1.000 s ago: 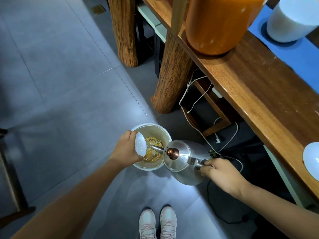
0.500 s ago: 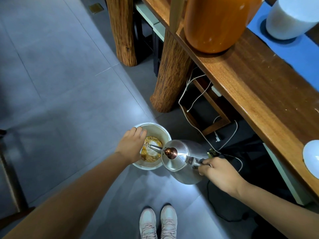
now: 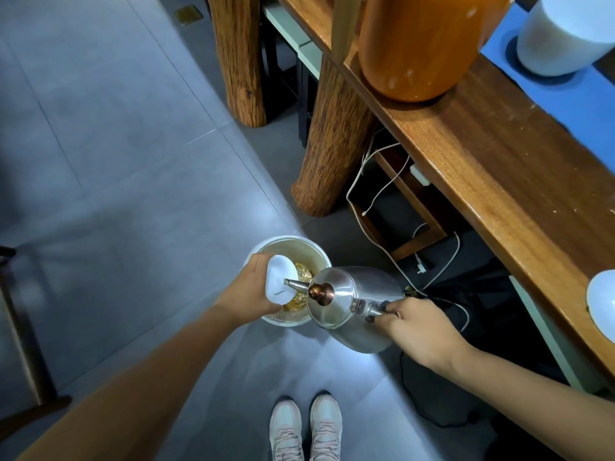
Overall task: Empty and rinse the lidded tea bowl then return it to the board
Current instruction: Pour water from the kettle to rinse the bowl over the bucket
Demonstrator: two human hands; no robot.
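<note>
1. Over the grey tiled floor (image 3: 109,168), a person standing in pale pink trainers (image 3: 304,427) rinses a small white porcelain tea bowl (image 3: 279,283) above a round cream waste bucket (image 3: 312,252) whose bottom holds spent golden tea leaves.

2. At left, the left hand (image 3: 251,287) curls its fingers round the tea bowl and holds it tipped, mouth toward the kettle, directly over the bucket. Its lid is not visible here, nor is the board it must go back to.

3. At centre, the thin spout of a polished steel kettle with a copper knob (image 3: 349,301) points into the tea bowl's mouth; whether water is running cannot be told.

4. At right, the right hand (image 3: 416,324) is wrapped tight round the kettle's handle, tilting the body forward.

5. Further right, a long brown wooden counter (image 3: 482,168) carries a large orange jar (image 3: 419,44) and a white cylinder on a blue mat (image 3: 565,31), with white cables hanging beneath.

6. Done well, the pour would likely be slow and thin, aimed at the inner wall while the left hand turns the bowl, so that runoff falls inside the bucket rim and not on the shoes below.

7. Hot water may well reach the fingers on the rim; a grip kept low on the bowl looks safer.
</note>
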